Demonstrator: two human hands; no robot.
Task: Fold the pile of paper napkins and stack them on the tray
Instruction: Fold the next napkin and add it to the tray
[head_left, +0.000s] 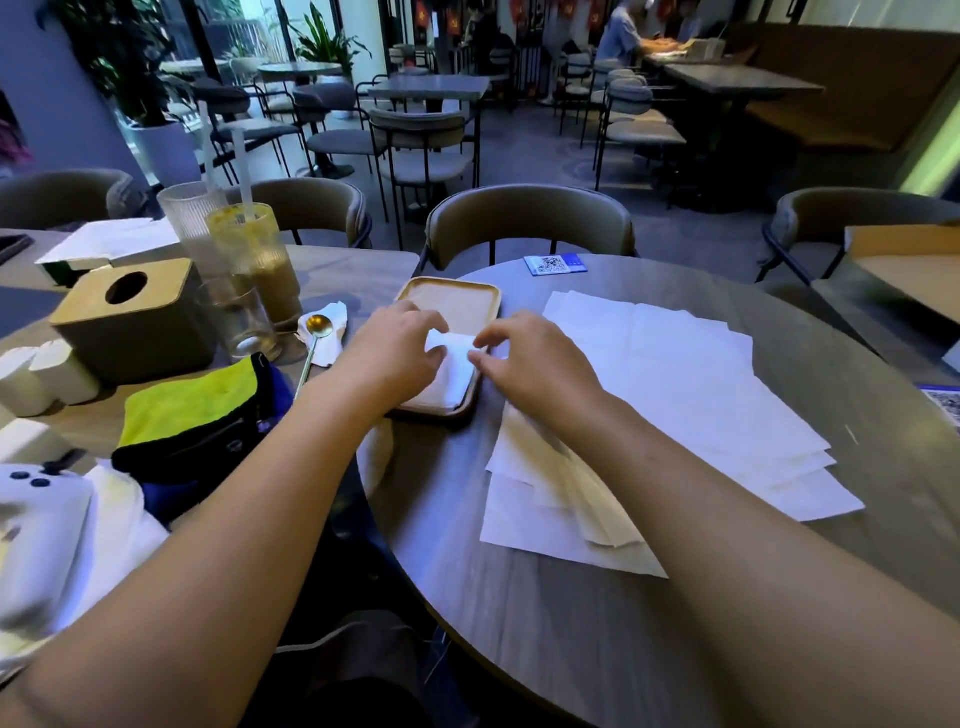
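Note:
A wooden tray (470, 296) lies at the left edge of the round grey table. A folded white napkin (448, 374) sits in its near half, on a low stack. My left hand (395, 353) pinches the napkin's left side. On the napkin's right side, my right hand (530, 358) pinches its far corner with curled fingertips. A spread pile of unfolded white napkins (675, 395) lies to the right of the tray, partly under my right forearm.
On the left table stand a wooden tissue box (130, 322), two iced drinks with straws (254, 260), an empty glass (244, 322) and a gold spoon (317, 338) on a crumpled tissue. A yellow-and-black cloth (197, 410) lies nearby. A chair (530, 223) faces me across the table.

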